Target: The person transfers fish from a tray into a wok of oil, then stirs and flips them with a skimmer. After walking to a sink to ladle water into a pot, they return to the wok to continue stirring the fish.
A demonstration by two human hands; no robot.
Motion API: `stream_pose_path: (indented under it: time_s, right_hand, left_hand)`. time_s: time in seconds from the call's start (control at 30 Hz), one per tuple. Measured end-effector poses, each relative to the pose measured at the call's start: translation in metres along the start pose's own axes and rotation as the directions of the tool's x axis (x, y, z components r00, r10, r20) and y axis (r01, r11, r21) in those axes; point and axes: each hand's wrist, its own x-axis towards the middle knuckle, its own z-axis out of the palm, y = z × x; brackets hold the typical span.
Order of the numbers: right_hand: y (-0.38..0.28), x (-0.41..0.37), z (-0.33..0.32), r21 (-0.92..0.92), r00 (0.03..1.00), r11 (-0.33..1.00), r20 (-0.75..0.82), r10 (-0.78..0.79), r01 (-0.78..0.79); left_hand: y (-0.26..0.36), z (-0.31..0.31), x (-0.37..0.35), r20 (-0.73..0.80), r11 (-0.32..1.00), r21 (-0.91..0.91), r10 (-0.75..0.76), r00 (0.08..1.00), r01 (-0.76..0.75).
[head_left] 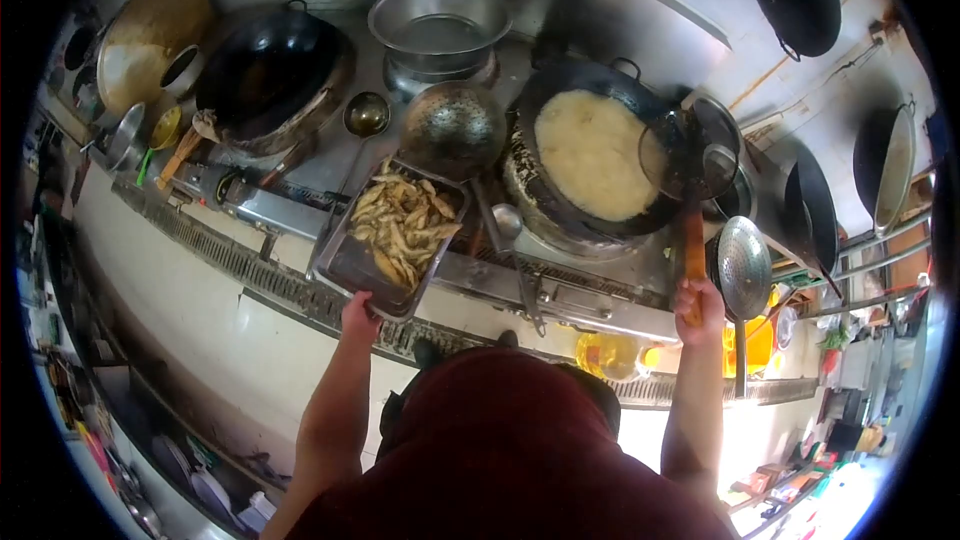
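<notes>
Free room above metal tray [352, 265]; ladle [507, 221] between tray and wok [570, 77], strainer [688, 153] over wok's right rim.

Fisheye-bent edges, lower-right glare

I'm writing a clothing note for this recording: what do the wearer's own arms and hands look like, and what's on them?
The left grip and right grip are bare human hands, with no gloves visible. Both forearms are uncovered, with no watch or wristband visible. The top is dark red. Any rings are too small to tell.
</notes>
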Motion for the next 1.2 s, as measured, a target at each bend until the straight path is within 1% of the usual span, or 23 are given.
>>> stream_pose_path:
  time_s: [0.07, 0.13, 0.17, 0.23, 0.27, 0.33, 0.37, 0.4, 0.47, 0.53, 0.57, 0.63, 0.67, 0.77, 0.8, 0.83, 0.9, 0.93, 1.0, 1.03, 1.1, 1.17, 1.2]
  right_hand:
    - [0.001, 0.0, 0.009, -0.125, 0.993, 0.988, -0.067, -0.101, 0.092]
    - [0.003, -0.003, 0.022, -0.168, 0.988, 0.978, -0.065, -0.139, 0.127]
    - [0.003, -0.004, 0.028, -0.214, 0.983, 0.964, -0.056, -0.174, 0.158]
    - [0.005, -0.004, 0.036, -0.268, 0.974, 0.944, -0.067, -0.216, 0.191]
    - [0.005, -0.003, 0.039, -0.324, 0.964, 0.921, -0.076, -0.256, 0.219]
    - [0.005, 0.003, 0.039, -0.327, 0.966, 0.92, -0.067, -0.251, 0.217]
    - [0.006, 0.007, 0.038, -0.33, 0.967, 0.919, -0.059, -0.246, 0.214]
    - [0.006, 0.012, 0.039, -0.328, 0.967, 0.92, -0.059, -0.246, 0.214]
    - [0.006, 0.024, 0.045, -0.35, 0.974, 0.923, -0.099, -0.206, 0.16]
    - [0.011, 0.037, 0.06, -0.352, 0.979, 0.923, -0.066, -0.191, 0.156]
    - [0.013, 0.045, 0.069, -0.359, 0.984, 0.921, -0.031, -0.174, 0.152]
    - [0.018, 0.062, 0.088, -0.358, 0.99, 0.927, -0.043, -0.134, 0.11]
    - [0.02, 0.07, 0.096, -0.361, 0.994, 0.93, -0.05, -0.093, 0.069]
    - [0.024, 0.094, 0.102, -0.366, 0.997, 0.931, -0.072, -0.032, 0.004]
    - [0.027, 0.098, 0.104, -0.429, 0.988, 0.903, -0.134, -0.083, 0.018]
    - [0.03, 0.1, 0.103, -0.43, 0.987, 0.903, -0.135, -0.082, 0.016]
    - [0.036, 0.1, 0.102, -0.545, 0.962, 0.835, -0.178, -0.206, 0.078]
    - [0.037, 0.098, 0.104, -0.549, 0.963, 0.832, -0.175, -0.206, 0.079]
    - [0.039, 0.089, 0.106, -0.537, 0.92, 0.832, -0.237, -0.311, 0.142]
    - [0.037, 0.086, 0.105, -0.539, 0.922, 0.831, -0.235, -0.309, 0.141]
    - [0.031, 0.081, 0.101, -0.452, 0.931, 0.876, -0.22, -0.29, 0.166]
    - [0.031, 0.078, 0.1, -0.455, 0.938, 0.873, -0.194, -0.288, 0.174]
    - [0.031, 0.077, 0.1, -0.457, 0.943, 0.871, -0.17, -0.286, 0.182]
  left_hand:
    - [0.0, 0.003, -0.009, 0.05, 1.0, 0.021, 0.009, 0.999, -0.01]
    - [0.001, 0.02, -0.036, -0.096, 0.995, 0.087, 0.056, 0.994, -0.048]
    - [0.002, 0.023, -0.044, -0.093, 0.995, 0.088, 0.055, 0.994, -0.047]
    - [0.0, 0.022, -0.057, 0.004, 0.963, 0.264, 0.054, 0.999, -0.053]
    - [-0.006, 0.013, -0.055, 0.005, 0.963, 0.265, 0.054, 0.999, -0.054]
    - [-0.018, -0.005, -0.052, -0.016, 0.958, 0.27, -0.101, 0.995, 0.101]
    - [-0.023, -0.01, -0.056, -0.015, 0.957, 0.271, -0.1, 0.995, 0.1]
    - [-0.026, -0.005, -0.069, -0.054, 0.934, 0.329, -0.129, 0.99, 0.139]
    - [-0.033, -0.011, -0.08, -0.094, 0.903, 0.39, -0.154, 0.984, 0.179]
    - [-0.043, -0.029, -0.081, -0.107, 0.768, 0.605, -0.182, 0.978, 0.209]
    - [-0.051, -0.044, -0.075, -0.106, 0.765, 0.609, -0.181, 0.978, 0.207]
    - [-0.058, -0.062, -0.067, -0.185, 0.523, 0.813, -0.186, 0.965, 0.257]
    - [-0.058, -0.064, -0.073, -0.159, 0.436, 0.875, -0.151, 0.976, 0.21]
    - [-0.053, -0.063, -0.081, -0.142, 0.42, 0.888, -0.138, 0.98, 0.188]
    - [-0.053, -0.065, -0.08, -0.142, 0.419, 0.888, -0.139, 0.98, 0.188]
    - [-0.053, -0.068, -0.077, -0.137, 0.419, 0.891, -0.124, 0.983, 0.177]
    - [-0.053, -0.072, -0.074, -0.132, 0.42, 0.892, -0.109, 0.985, 0.166]
    - [-0.053, -0.072, -0.073, -0.137, 0.435, 0.884, -0.102, 0.985, 0.168]
    - [-0.055, -0.075, -0.072, -0.145, 0.453, 0.875, -0.094, 0.985, 0.172]
    - [-0.055, -0.077, -0.071, -0.145, 0.465, 0.867, -0.107, 0.984, 0.179]
    - [-0.058, -0.087, -0.068, -0.147, 0.478, 0.859, -0.118, 0.982, 0.186]
    - [-0.064, -0.099, -0.059, -0.169, 0.368, 0.907, -0.12, 0.978, 0.202]
    - [-0.063, -0.097, -0.061, -0.169, 0.367, 0.908, -0.12, 0.978, 0.202]
